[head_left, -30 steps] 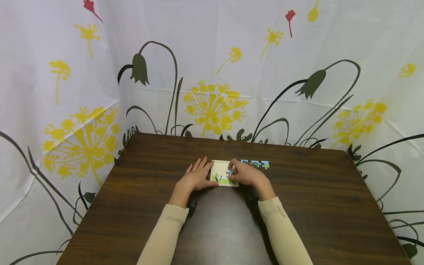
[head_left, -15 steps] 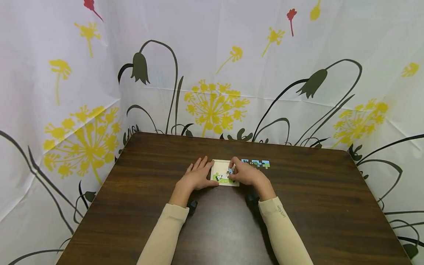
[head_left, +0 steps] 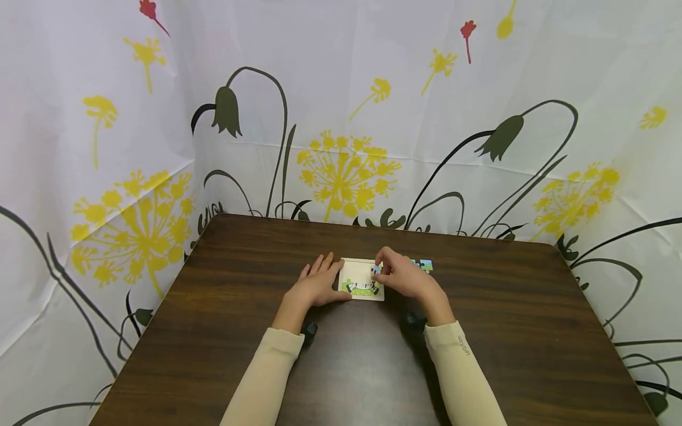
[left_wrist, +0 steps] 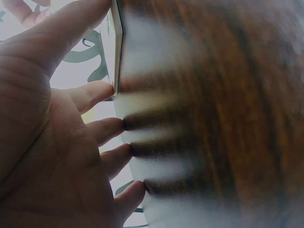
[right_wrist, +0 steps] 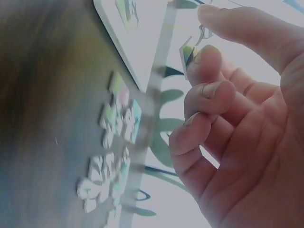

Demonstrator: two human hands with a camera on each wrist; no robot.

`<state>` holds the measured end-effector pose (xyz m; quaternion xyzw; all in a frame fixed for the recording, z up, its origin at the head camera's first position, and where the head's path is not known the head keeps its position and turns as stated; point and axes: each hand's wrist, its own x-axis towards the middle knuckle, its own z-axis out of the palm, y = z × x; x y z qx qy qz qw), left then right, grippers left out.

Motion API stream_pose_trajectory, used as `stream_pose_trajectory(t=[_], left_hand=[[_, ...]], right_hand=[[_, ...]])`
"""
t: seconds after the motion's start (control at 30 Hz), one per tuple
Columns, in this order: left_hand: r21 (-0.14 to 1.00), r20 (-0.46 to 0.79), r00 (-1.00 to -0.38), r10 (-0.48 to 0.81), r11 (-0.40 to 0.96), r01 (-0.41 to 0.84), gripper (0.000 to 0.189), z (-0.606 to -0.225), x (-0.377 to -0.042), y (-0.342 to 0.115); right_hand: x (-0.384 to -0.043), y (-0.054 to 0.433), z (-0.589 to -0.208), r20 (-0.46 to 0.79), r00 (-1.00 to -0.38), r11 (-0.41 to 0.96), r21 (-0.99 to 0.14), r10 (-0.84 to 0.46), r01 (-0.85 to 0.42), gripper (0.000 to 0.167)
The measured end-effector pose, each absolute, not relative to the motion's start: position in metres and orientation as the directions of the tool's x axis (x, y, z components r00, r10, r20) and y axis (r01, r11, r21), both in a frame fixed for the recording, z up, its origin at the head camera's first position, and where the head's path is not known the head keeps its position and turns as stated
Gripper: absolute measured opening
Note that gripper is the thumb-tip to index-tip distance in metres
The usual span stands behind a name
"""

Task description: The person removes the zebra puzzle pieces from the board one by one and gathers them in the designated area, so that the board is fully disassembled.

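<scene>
A small pale puzzle tray point(head_left: 348, 268) lies on the table, with joined puzzle pieces point(head_left: 363, 289) in green, black and white along its near side. My left hand point(head_left: 314, 286) is spread flat at the tray's left; in the left wrist view the thumb and index finger touch the tray's edge point(left_wrist: 117, 52). Over the tray's right part, my right hand point(head_left: 406, 277) pinches a puzzle piece point(head_left: 376, 270) between thumb and index finger. The right wrist view shows this piece point(right_wrist: 188, 53) raised and tilted, its other fingers curled.
Loose puzzle pieces point(head_left: 425, 264) lie right of the tray, partly hidden behind my right hand. Several loose pieces point(right_wrist: 116, 173) appear blurred in the right wrist view. The dark wooden table point(head_left: 224, 284) ends at a flower-printed white curtain point(head_left: 341, 106).
My right hand has lifted slightly and moved back and right with the pinched piece, uncovering a piece at the tray's near right corner. The left hand stays in place.
</scene>
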<state>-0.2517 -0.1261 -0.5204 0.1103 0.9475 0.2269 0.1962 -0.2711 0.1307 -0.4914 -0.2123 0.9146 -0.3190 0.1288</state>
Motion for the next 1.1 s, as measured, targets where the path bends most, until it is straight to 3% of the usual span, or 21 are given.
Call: stream_pose_trajectory(t=[0.43, 0.8, 1.1], left_hand=[[0.485, -0.309, -0.901, 0.304, 0.865, 0.126, 0.101, -0.527, -0.252, -0.125], [0.486, -0.319, -0.894, 0.314, 0.864, 0.13, 0.1, -0.522, -0.254, -0.128], [0.488, -0.312, -0.895, 0.318, 0.862, 0.136, 0.098, -0.514, -0.248, -0.126]], right_hand=[[-0.266, 0.184, -0.483, 0.017, -0.922, 0.719, -0.621, -0.386, -0.313, 0.028], [-0.262, 0.231, -0.488, -0.15, -0.951, 0.79, -0.599, -0.269, -0.129, 0.031], [-0.265, 0.235, -0.499, -0.178, -0.936, 0.803, -0.577, -0.304, -0.15, 0.027]])
